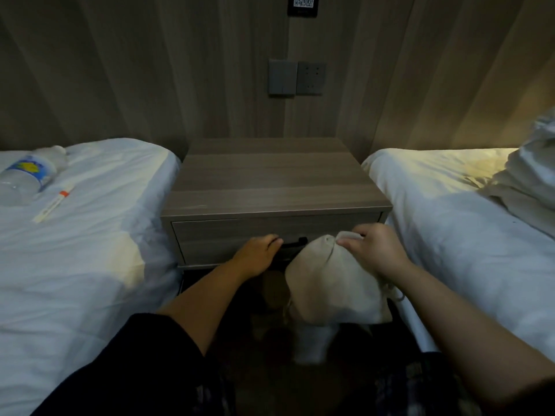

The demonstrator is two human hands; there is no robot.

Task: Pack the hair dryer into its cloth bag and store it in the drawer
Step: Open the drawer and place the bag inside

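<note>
A beige cloth bag (329, 285) bulges full and hangs in front of the nightstand's lower right. My right hand (375, 250) grips its gathered top, and a drawstring dangles at the bag's right side. The hair dryer is not visible. The wooden drawer (222, 235) in the nightstand is closed, with a dark handle (295, 243) at its middle. My left hand (258, 255) reaches the handle's left end, fingertips touching it; I cannot see whether they curl round it.
The nightstand top (273, 178) stands between two white beds. On the left bed (90, 235) lie a plastic water bottle (28, 175) and a thin tube with an orange cap (54, 205). Crumpled bedding (528, 181) sits on the right bed. Wall switches (295, 77) hang above.
</note>
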